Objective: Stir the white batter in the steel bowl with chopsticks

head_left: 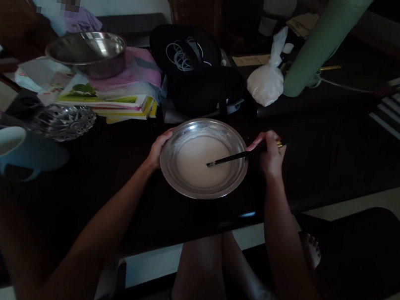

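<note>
A round metal bowl [170, 168] with a wide rim stands on the dark table in front of me, with a whitish, milky liquid [199, 152] in it. My left hand [158, 150] grips the bowl's left rim. Closed around black chopsticks [234, 156] with gold-coloured ends, my right hand [271, 153] is beside the bowl's right edge. The chopsticks slant down to the left, and their tips touch the liquid. I cannot tell how deep they reach.
A knotted bag of white powder [266, 84] and a green flask [318, 47] stand behind the bowl. Black cases [206, 83] lie at the back. Leftward are a steel basin [89, 58] on books, a glass dish [63, 122], a blue mug [23, 151] and another person [80, 19].
</note>
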The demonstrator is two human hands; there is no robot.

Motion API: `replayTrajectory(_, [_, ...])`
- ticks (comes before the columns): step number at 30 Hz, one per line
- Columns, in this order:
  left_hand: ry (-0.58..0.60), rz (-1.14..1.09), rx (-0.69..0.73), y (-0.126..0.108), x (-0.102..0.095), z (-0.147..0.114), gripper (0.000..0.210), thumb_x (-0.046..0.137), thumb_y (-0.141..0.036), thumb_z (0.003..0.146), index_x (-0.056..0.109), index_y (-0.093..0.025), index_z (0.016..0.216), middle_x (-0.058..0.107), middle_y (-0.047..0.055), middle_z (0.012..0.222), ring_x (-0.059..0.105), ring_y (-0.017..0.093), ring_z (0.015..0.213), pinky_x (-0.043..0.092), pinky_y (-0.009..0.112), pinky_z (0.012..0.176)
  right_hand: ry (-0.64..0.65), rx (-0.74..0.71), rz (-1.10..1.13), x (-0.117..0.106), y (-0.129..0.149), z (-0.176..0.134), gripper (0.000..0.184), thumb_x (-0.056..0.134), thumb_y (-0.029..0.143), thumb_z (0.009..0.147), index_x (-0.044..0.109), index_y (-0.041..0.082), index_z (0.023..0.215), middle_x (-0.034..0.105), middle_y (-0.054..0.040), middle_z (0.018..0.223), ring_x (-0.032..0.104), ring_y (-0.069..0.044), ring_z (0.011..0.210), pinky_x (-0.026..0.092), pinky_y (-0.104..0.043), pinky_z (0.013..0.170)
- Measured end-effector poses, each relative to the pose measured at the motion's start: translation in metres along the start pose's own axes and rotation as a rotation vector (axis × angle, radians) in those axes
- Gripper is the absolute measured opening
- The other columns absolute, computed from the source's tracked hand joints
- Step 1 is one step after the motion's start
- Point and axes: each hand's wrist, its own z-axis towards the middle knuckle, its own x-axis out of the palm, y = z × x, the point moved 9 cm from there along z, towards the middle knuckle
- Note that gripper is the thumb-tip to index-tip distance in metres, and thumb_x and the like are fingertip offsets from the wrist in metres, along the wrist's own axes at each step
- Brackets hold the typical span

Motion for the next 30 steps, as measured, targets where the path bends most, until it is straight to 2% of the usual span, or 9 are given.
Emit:
replayTrajectory(4, [-0.009, 0.000, -0.015, 0.002, -0.002, 0.000, 0.027, 0.061, -0.037, 0.081, 0.073, -0.021, 0.099, 0.076, 0.004, 0.100, 0.067, 0.027, 0.108, 0.053, 0.038, 0.093, 0.194, 0.009, -0.068, 0.021, 0.004, -0.003, 0.045, 0.054, 0.061, 0.089, 0.068, 0.025, 0.067, 0.068, -0.0007, 0.061, 0.066, -0.017, 0.066, 0.055, -0.035, 0.071])
replayTrajectory(6, [-0.004, 0.005, -0.005, 0.001, -0.001, 0.000, 0.028, 0.062, -0.038, 0.080, 0.073, -0.020, 0.099, 0.076, 0.004, 0.101, 0.067, 0.028, 0.109, 0.052, 0.038, 0.095, 0.177, -0.005, -0.069, 0.020, 0.007, -0.003, 0.042, 0.056, 0.060, 0.089, 0.069, 0.025, 0.069, 0.070, -0.0007, 0.063, 0.068, -0.018, 0.069, 0.056, -0.035, 0.072])
replayTrajectory(11, [0.018, 0.012, 0.020, -0.003, 0.003, -0.002, 0.030, 0.062, -0.040, 0.080, 0.073, -0.020, 0.100, 0.076, 0.005, 0.105, 0.064, 0.029, 0.115, 0.051, 0.040, 0.099, -0.035, -0.014, 0.037, -0.002, 0.002, 0.000, 0.043, 0.053, 0.057, 0.092, 0.065, 0.024, 0.066, 0.066, 0.0018, 0.054, 0.062, -0.015, 0.053, 0.053, -0.032, 0.060])
replayTrajectory(13, [0.022, 0.012, 0.019, -0.003, 0.003, -0.002, 0.029, 0.062, -0.040, 0.079, 0.073, -0.020, 0.099, 0.076, 0.004, 0.107, 0.064, 0.029, 0.116, 0.051, 0.040, 0.099, -0.012, -0.010, 0.034, -0.001, -0.001, 0.000, 0.045, 0.052, 0.058, 0.092, 0.064, 0.024, 0.065, 0.065, 0.0019, 0.053, 0.061, -0.015, 0.052, 0.052, -0.032, 0.061])
replayTrajectory(18, [0.027, 0.011, 0.011, -0.002, 0.003, -0.001, 0.028, 0.063, -0.041, 0.078, 0.072, -0.022, 0.096, 0.076, 0.005, 0.105, 0.064, 0.030, 0.115, 0.052, 0.041, 0.098, 0.204, 0.014, -0.034, 0.021, 0.001, -0.004, 0.042, 0.056, 0.060, 0.089, 0.070, 0.025, 0.070, 0.070, 0.0000, 0.062, 0.067, -0.017, 0.065, 0.054, -0.035, 0.072])
replayTrajectory(21, [0.026, 0.017, 0.009, -0.001, 0.003, -0.001, 0.029, 0.063, -0.042, 0.077, 0.071, -0.022, 0.096, 0.075, 0.005, 0.101, 0.065, 0.030, 0.114, 0.052, 0.041, 0.097, 0.129, 0.000, -0.063, 0.016, 0.004, -0.002, 0.044, 0.056, 0.062, 0.088, 0.068, 0.025, 0.068, 0.070, -0.0007, 0.063, 0.068, -0.018, 0.067, 0.055, -0.036, 0.072])
replayTrajectory(25, [0.018, 0.032, -0.002, 0.000, 0.001, -0.001, 0.031, 0.063, -0.043, 0.078, 0.070, -0.021, 0.099, 0.075, 0.006, 0.100, 0.065, 0.029, 0.113, 0.051, 0.041, 0.096, -0.023, 0.026, -0.046, -0.001, -0.001, 0.000, 0.049, 0.050, 0.066, 0.089, 0.062, 0.026, 0.064, 0.064, 0.0010, 0.054, 0.064, -0.017, 0.056, 0.054, -0.036, 0.066])
replayTrajectory(27, [0.016, 0.039, -0.002, 0.000, 0.000, -0.001, 0.031, 0.063, -0.043, 0.078, 0.070, -0.021, 0.099, 0.075, 0.006, 0.100, 0.065, 0.029, 0.113, 0.051, 0.041, 0.096, 0.018, 0.032, -0.033, 0.002, -0.003, 0.000, 0.049, 0.050, 0.066, 0.089, 0.063, 0.026, 0.064, 0.064, 0.0012, 0.053, 0.063, -0.017, 0.055, 0.054, -0.036, 0.067])
replayTrajectory(30, [0.019, 0.043, 0.008, -0.001, 0.000, 0.000, 0.030, 0.062, -0.042, 0.079, 0.070, -0.021, 0.098, 0.075, 0.006, 0.100, 0.065, 0.029, 0.113, 0.051, 0.041, 0.096, 0.164, 0.040, -0.037, 0.017, -0.002, -0.003, 0.046, 0.055, 0.063, 0.088, 0.066, 0.025, 0.066, 0.067, 0.0003, 0.057, 0.065, -0.017, 0.060, 0.055, -0.036, 0.070])
